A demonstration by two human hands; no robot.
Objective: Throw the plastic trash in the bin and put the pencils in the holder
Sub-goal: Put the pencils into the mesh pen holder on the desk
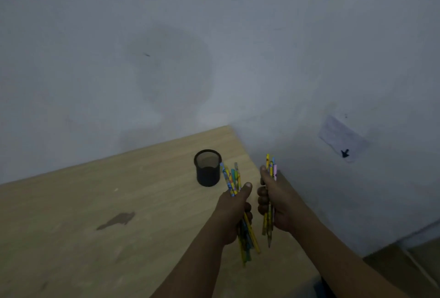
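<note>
A black mesh pencil holder (207, 169) stands upright near the far right corner of the wooden table (95, 202); it looks empty. My left hand (234, 212) is closed around a bunch of several colourful pencils (232, 179), whose upper ends reach close to the holder's right side. My right hand (273, 202) grips a smaller bunch of pencils (271, 166), held upright just past the table's right edge. Both hands hover above the table, a little nearer me than the holder. No plastic trash or bin is in view.
A grey wall (214, 47) rises right behind the table. A dark stain (116, 220) marks the tabletop at left. A pale paper patch with a dark mark (342, 140) is stuck to the wall at right. Floor shows at the lower right.
</note>
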